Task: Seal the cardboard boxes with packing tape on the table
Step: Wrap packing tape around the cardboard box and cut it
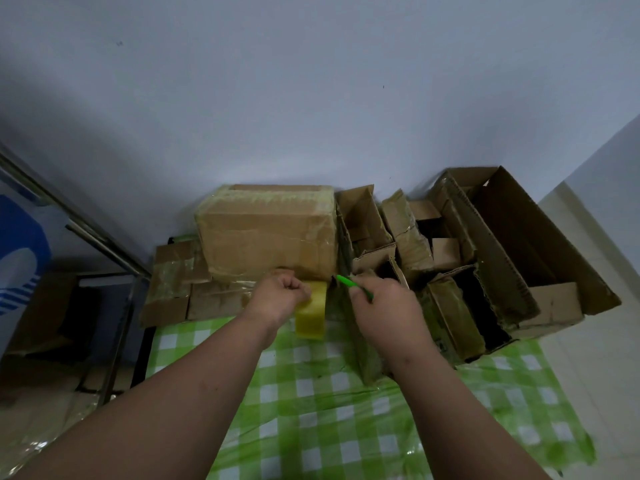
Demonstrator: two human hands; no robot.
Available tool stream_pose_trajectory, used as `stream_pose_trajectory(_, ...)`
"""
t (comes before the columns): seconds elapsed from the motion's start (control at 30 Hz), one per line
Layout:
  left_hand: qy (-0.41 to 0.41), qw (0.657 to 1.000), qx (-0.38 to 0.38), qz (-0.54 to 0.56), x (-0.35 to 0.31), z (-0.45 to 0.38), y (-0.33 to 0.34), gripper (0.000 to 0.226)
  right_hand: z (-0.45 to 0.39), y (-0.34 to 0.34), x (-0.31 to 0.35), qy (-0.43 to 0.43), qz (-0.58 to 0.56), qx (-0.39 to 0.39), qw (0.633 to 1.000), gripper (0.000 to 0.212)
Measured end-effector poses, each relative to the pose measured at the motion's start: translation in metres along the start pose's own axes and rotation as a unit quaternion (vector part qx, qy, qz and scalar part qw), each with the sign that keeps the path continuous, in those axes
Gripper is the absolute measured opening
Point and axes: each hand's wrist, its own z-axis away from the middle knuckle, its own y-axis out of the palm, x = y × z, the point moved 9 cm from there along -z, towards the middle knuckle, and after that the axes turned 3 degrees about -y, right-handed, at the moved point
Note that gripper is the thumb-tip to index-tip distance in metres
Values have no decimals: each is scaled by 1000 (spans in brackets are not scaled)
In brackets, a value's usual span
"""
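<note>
Taping the near edge of a closed cardboard box, with a cutter being brought to the tape.

Taking the large closed box (266, 233) as landmark: to its left and lower, flatter taped boxes (173, 282) are lying against it on the checked green tablecloth (311, 393). At its near bottom edge the left hand (280, 292) is curling its fingers, apparently pinching the yellowish tape (313, 306), whose roll is hanging just below the box. Just right of that edge the right hand (388, 306) is gripping a green cutter (349, 284), tip pointing toward the box corner. Further right, open boxes (485, 258) are standing unsealed. Risk, as judged: the blade is working close to the left fingers, so a slip could nick them; slack tape could also tear crookedly or fold onto itself.
</note>
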Motion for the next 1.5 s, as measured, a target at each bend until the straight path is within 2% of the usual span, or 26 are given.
stream_pose_trajectory(0.07, 0, 1000, 4, 13, 4, -2, 1, 21, 6, 18, -2, 46, -101, 28, 993, 28)
stream_pose_trajectory(0.2, -11, 998, 13, 54, 11, -4, -3, 17, 20, 61, -19, 150, -218, 56, 963, 19)
stream_pose_trajectory(0.4, -54, 996, -25, 70, 35, -7, -25, 10, 44, 115, -50, 256, -259, 40, 930, 12)
stream_pose_trajectory(0.53, -80, 992, -19, 95, 50, -3, -31, 11, 54, 147, -68, 292, -224, 99, 925, 22)
stream_pose_trajectory(0.63, -77, 992, -11, 96, 53, 0, -32, 13, 61, 158, -68, 267, -111, 194, 937, 34)
stream_pose_trajectory(0.7, -74, 992, -9, 99, 53, 2, -32, 15, 63, 160, -66, 240, -50, 218, 945, 42)
stream_pose_trajectory(0.77, -72, 992, -4, 101, 53, 3, -31, 16, 59, 155, -58, 211, -53, 174, 960, 47)
stream_pose_trajectory(0.9, -67, 993, 13, 94, 54, 7, -27, 17, 42, 124, -21, 90, -194, 7, 977, 46)
stream_pose_trajectory(1.07, -60, 995, 38, 70, 50, 15, -20, 11, 28, 113, 10, -3, -181, 1, 983, 35)
stream_pose_trajectory(1.23, -64, 994, 73, 55, 48, 22, -12, 8, 20, 115, 8, 4, -191, -17, 981, 15)
stream_pose_trajectory(1.4, -74, 992, 89, 43, 50, 23, -12, 5, 13, 120, 4, 19, -160, 12, 987, 24)
stream_pose_trajectory(1.5, -86, 991, 91, 37, 54, 24, -12, 8, 12, 122, 3, 31, -153, 34, 987, 16)
